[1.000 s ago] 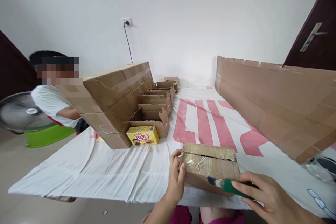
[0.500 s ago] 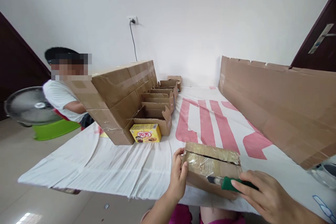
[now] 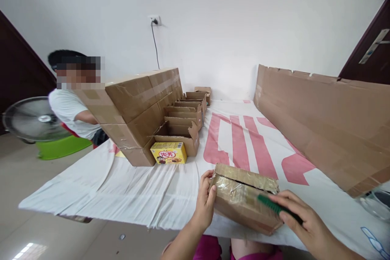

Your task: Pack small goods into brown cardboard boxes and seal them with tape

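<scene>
A taped cardboard box (image 3: 234, 201) sits at the table's near edge, with a dark slit running between its top flaps. My left hand (image 3: 206, 199) grips the box's left end, thumb on the near side and fingers behind. My right hand (image 3: 304, 217) is closed around a green-handled utility knife (image 3: 269, 203), held over the right part of the box top. Motion blurs the knife's front end, so I cannot make out the blade or whether it touches the cardboard.
Open cardboard boxes (image 3: 176, 130) line the left side, with a yellow printed carton (image 3: 168, 153) in front. Stacked sealed boxes (image 3: 122, 113) stand behind them. A tall cardboard panel (image 3: 319, 126) borders the right. A seated person (image 3: 74, 109) and a fan (image 3: 42, 120) are beyond the stack.
My right hand has lifted and turned the knife slightly, moving its front end toward the slit on the box top. My left hand keeps its hold on the box.
</scene>
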`<act>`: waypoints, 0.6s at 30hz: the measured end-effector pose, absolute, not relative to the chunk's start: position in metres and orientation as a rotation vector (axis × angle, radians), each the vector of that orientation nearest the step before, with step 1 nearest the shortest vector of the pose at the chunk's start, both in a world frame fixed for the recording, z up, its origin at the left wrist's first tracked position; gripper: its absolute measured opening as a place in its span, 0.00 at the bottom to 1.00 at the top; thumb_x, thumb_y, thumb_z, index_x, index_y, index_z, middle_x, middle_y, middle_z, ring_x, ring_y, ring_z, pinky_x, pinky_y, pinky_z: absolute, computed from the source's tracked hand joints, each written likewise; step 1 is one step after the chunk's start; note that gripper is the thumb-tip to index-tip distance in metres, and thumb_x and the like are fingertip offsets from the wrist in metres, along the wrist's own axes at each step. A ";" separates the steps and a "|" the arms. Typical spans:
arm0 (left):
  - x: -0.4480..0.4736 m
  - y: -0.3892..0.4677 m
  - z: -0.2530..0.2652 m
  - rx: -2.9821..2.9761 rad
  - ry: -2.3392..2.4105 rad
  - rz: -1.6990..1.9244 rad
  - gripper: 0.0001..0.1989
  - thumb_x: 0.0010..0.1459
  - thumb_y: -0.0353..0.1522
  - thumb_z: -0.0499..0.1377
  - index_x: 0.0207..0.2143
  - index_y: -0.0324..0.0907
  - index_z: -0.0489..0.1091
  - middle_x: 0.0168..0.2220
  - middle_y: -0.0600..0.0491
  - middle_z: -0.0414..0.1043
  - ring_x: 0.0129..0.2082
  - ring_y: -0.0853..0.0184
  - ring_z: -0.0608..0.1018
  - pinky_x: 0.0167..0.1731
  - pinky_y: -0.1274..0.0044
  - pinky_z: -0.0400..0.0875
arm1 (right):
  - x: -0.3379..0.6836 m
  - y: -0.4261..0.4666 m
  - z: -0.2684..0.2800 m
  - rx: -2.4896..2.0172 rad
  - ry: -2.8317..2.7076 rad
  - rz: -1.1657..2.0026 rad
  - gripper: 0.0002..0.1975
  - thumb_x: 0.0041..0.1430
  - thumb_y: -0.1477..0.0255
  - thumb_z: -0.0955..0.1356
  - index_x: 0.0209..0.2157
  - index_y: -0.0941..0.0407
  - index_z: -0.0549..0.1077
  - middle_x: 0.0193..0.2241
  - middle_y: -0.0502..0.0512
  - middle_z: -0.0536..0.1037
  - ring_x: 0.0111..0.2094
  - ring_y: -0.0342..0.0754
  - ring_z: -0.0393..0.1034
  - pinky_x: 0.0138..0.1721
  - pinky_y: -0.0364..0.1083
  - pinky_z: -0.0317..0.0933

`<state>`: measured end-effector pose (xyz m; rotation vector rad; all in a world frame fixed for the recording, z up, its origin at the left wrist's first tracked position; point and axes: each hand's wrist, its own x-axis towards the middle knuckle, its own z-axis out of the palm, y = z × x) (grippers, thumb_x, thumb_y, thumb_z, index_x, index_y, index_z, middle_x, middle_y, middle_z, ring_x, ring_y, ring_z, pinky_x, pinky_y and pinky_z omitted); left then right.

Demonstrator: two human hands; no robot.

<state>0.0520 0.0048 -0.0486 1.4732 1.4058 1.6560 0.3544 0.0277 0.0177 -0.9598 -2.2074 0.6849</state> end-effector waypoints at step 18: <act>0.052 0.005 -0.047 1.427 1.354 1.682 0.22 0.62 0.49 0.51 0.48 0.43 0.70 0.53 0.44 0.65 0.56 0.55 0.67 0.59 0.60 0.59 | 0.235 0.030 0.044 -0.689 -2.482 0.451 0.26 0.53 0.84 0.64 0.53 0.52 0.64 0.44 0.54 0.78 0.45 0.52 0.73 0.46 0.51 0.68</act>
